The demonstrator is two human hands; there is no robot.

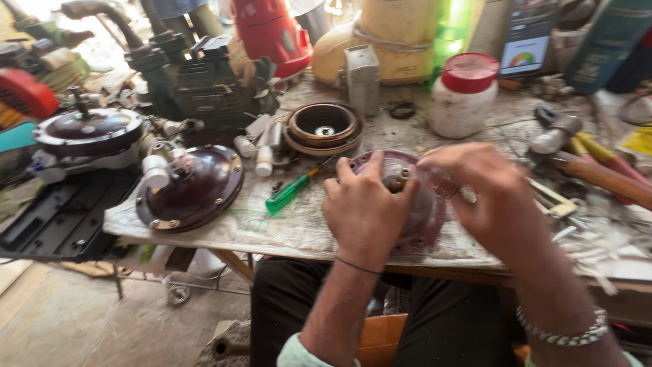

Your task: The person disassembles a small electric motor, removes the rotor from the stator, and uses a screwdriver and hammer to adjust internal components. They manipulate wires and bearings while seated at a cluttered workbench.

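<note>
Maroon dome-shaped cover (424,211) with a bolt-holed flange lies at the near edge of the workbench (299,228), centre of the frame, under both hands. Left hand (363,204) rests cupped over its left half, fingers curled toward the small brass fitting (396,180) at the dome's top. Right hand (479,187) arches over the right half, fingertips pinched narrow near that fitting; whether they grip anything cannot be told. One thin band circles the left wrist, one metal bracelet (574,333) the right.

Left of the hands lies one green-handled screwdriver (291,192). Further left, at the bench corner, sits a second maroon cover (193,190) with a white fitting on it, and a third (88,132) stands at the left edge of the frame, making three in all. Wooden tool handles (601,173) lie at the right.

Behind, centre, sits one brown ring-shaped housing (324,128). To its right stands one white jar (463,98) with a red lid. One dark engine block (200,81) occupies the upper left, one grey metal box (362,78) the upper centre.
</note>
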